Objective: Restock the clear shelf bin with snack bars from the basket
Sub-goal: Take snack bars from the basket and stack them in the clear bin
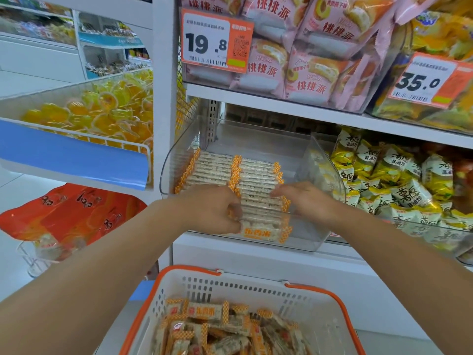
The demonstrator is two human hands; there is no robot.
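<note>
Centre frame — left hand [217, 208] pinching stacked snack bars [258, 190] in clear bin [317, 160], right hand [307, 199] flat, fingers straight against them — basket [256, 285] at bottom.

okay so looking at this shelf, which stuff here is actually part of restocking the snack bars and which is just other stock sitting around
Part of the job:
clear shelf bin
snack bars in the bin
basket with more bars
left hand, gripping the front bars
right hand, resting on the row

Just other stock:
pink pie packs
yellow chip bags
orange jelly cups
red bags
</note>
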